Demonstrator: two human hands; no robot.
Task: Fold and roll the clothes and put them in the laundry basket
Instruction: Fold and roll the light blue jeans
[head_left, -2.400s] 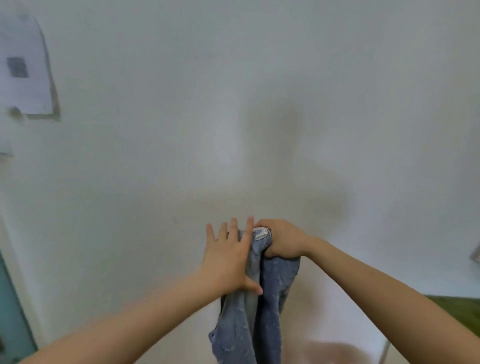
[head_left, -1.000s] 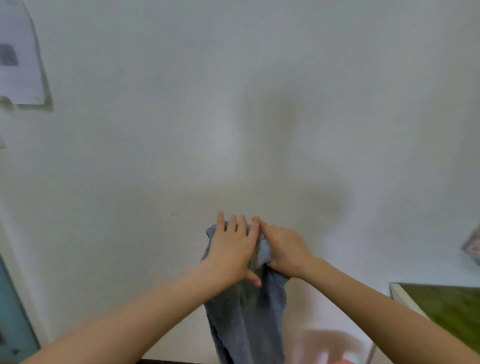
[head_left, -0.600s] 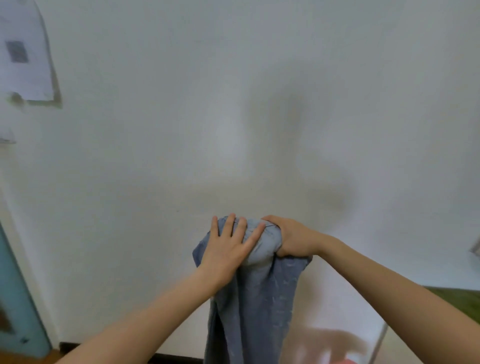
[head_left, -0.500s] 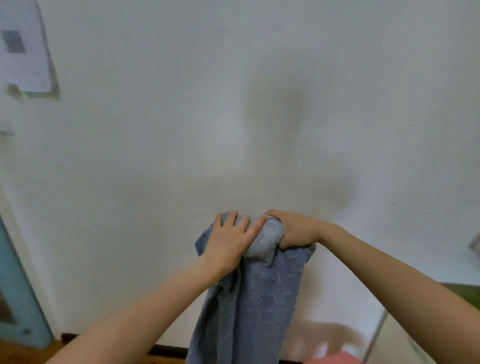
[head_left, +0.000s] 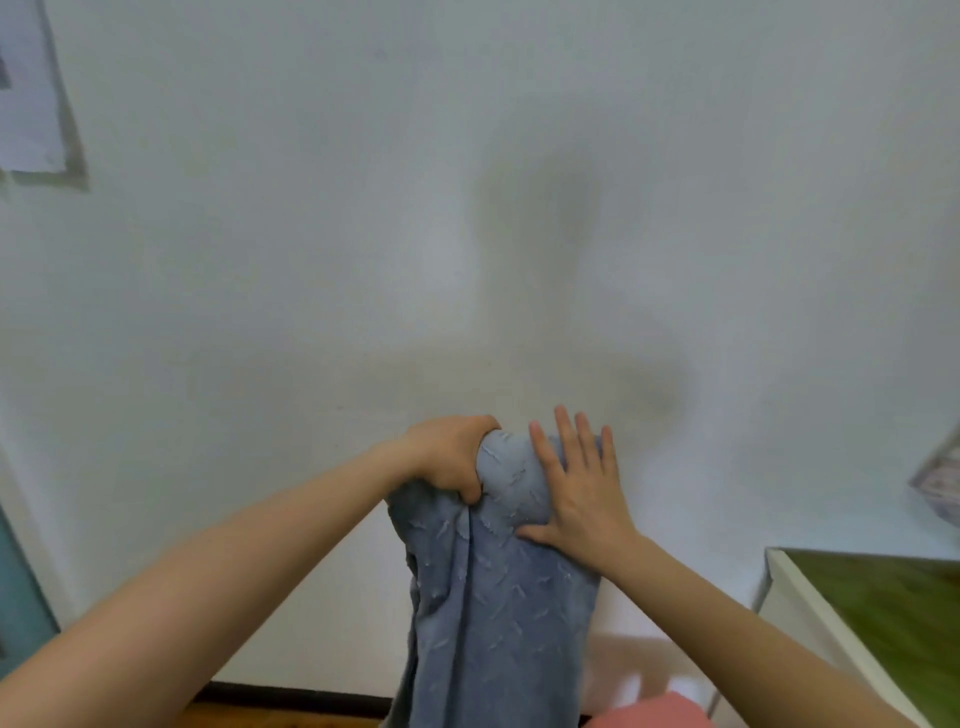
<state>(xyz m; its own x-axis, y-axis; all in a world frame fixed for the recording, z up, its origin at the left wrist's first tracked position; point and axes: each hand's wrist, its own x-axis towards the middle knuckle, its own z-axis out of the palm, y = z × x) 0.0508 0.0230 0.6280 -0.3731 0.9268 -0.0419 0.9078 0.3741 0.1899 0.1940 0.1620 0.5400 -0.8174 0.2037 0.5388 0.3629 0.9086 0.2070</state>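
**Blue-grey garment (head_left: 493, 597) held up in two bare hands before a white wall**

Seen from head height, looking forward and down along both bare forearms. Bunched into a rounded roll at the top, with the rest hanging straight down as a long, textured panel and running off the bottom edge of view. Held in the air, well clear of the table.

Gripped at the left end of the roll by the left hand (head_left: 449, 457): fingers curled over the top of the cloth, thumb hooked beneath, a fold caught between them. Pressed on the right side of the roll by the right hand (head_left: 582, 499): palm flat on the fabric, fingers straight and slightly spread, pointing up, thumb stretched out sideways across the cloth.

Behind the garment, a plain wall (head_left: 260, 312) with a soft grey shadow above the hands. Far up and left of the garment, a sheet of paper (head_left: 28, 88) stuck to the wall. Low and left of the garment, a teal strip (head_left: 21, 597) at the edge of view, then a dark skirting board (head_left: 296, 693) above a sliver of wooden floor (head_left: 260, 719). Right of the hanging cloth, the corner of a table (head_left: 883, 608) with a white edge and a green top. Just right of the cloth's lowest visible part, a pink shape (head_left: 649, 712), too little showing to name. Further right, level with the hands, a blurred patterned thing (head_left: 943, 483) cut off by the edge.
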